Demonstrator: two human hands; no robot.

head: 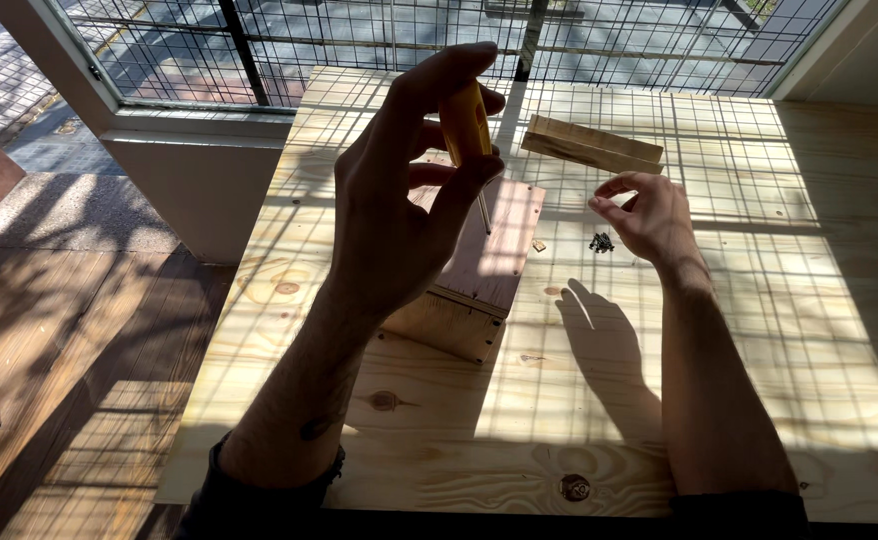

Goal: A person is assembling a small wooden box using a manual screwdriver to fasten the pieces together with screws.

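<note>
The left hand (394, 200) is wrapped around the yellow handle of a screwdriver (467, 130), fingers pressed together on it, the thin shaft pointing down at the wooden box (479, 265) lying just beneath on the pine tabletop (659, 380). To the right, the right hand (649, 215) hovers with thumb and forefinger pinched; whether a screw sits between them is too small to tell. A small heap of dark screws (601, 242) lies just left of it, and a stack of wooden slats (591, 145) rests farther off. The raised tip looks unsteady and could skid across the box face, and a loosely pinched screw could drop and roll away.
</note>
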